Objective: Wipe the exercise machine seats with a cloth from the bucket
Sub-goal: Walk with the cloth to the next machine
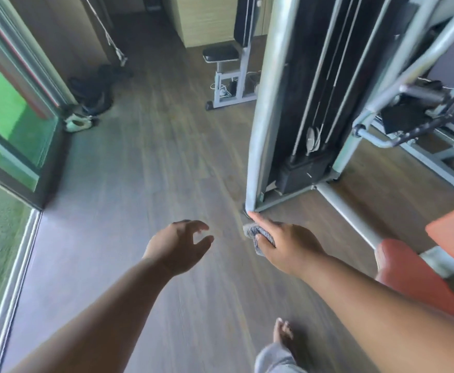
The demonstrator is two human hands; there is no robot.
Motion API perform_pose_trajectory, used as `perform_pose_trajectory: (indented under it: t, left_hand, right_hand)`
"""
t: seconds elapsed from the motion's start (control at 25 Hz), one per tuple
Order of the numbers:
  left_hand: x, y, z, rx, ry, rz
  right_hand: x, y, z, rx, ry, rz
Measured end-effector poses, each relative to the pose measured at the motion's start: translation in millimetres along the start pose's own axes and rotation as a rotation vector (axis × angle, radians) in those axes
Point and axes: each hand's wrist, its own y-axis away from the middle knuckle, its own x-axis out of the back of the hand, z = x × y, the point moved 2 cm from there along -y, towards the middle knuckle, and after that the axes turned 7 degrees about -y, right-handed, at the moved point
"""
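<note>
Head view is looking down past a bare foot (282,332) and a grey trouser leg (274,358) stepping over the wooden floor (145,170). Both forearms are reaching forward. The right hand (287,244) is gripping a grey cloth (258,236), which is bunched under the palm, with the lower fingers curling round it and its edge poking out on the thumb side; the index finger is pointing straight ahead toward the foot of the machine frame (263,111). The left hand (178,244) is hanging palm down, holding nothing, its fingers loosely curved and spread apart. Just beside the right forearm an orange padded seat (414,281) is sitting low at the right edge. Farther off, a black padded seat (222,55) is standing on a white frame. At far left, dark shoes (94,90) are lying beside the glass door (10,109).
</note>
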Motion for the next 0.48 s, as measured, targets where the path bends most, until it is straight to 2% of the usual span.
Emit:
perform_pose_trajectory:
  t: [0.24,0.48]
  left_hand:
    - [12,-101,-19,0.119,0.088,0.018]
    - [52,-196,-73,0.276,0.166,0.127]
  right_hand:
    - [8,-134,28,-0.034,-0.042,-0.172]
    - [12,-288,14,0.1,-0.032,-0.238]
